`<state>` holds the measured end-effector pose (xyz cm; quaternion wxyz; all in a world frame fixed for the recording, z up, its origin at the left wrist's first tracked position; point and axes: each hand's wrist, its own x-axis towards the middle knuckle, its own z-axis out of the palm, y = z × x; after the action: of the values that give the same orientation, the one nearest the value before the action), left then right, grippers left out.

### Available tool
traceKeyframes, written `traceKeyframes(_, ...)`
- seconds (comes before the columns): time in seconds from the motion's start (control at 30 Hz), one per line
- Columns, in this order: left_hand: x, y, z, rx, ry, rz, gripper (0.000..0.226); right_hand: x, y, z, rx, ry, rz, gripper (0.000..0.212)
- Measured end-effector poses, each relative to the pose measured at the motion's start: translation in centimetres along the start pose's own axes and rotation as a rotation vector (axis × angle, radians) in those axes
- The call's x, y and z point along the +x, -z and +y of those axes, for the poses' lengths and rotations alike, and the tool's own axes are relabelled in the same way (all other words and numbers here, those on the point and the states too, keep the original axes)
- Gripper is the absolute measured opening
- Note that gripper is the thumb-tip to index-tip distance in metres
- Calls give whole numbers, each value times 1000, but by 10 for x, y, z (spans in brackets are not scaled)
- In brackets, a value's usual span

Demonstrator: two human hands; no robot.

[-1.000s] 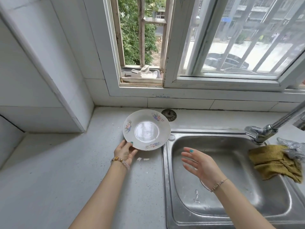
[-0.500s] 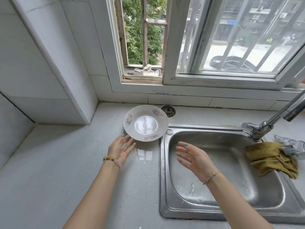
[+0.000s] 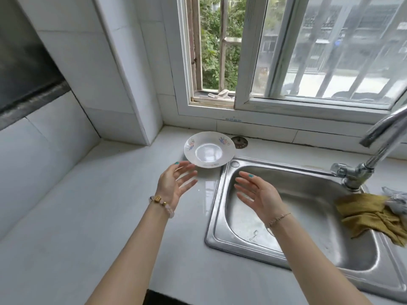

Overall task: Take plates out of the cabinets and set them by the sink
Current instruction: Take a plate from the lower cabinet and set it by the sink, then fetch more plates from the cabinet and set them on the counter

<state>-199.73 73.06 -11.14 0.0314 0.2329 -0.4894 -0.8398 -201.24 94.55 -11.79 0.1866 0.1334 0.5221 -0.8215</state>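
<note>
A white plate with small floral prints lies flat on the white counter, touching the back left corner of the steel sink. My left hand hovers just in front of the plate, palm up, fingers spread, holding nothing. Over the sink's left side my right hand is also open and empty, fingers apart. No cabinet is in view.
A chrome tap rises at the sink's back right. A mustard cloth hangs over the sink's right rim, beside a grey crumpled thing. A round drain strainer lies behind the plate. A tiled wall column stands at left.
My left hand has let go of the plate and drawn back from it. The plate now rests on the counter by the sink. The view has tilted up.
</note>
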Motion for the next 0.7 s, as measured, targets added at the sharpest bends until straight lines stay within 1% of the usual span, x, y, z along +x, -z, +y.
traceKeyframes(0.17,-55,-3,-23,8,-57,85,28,-24,15,0,-32,-47,-116,25)
traceKeyframes(0.33,-119,-5,-53,-33,-88,207,29,-48,33,5,-70,-109,-232,24)
traceKeyframes(0.5,-196,11,-85,-40,-181,398,32,-77,38,24,-139,-205,-378,22)
traceKeyframes(0.7,-283,38,-123,-147,-258,603,30,-127,35,63,-275,-321,-543,24)
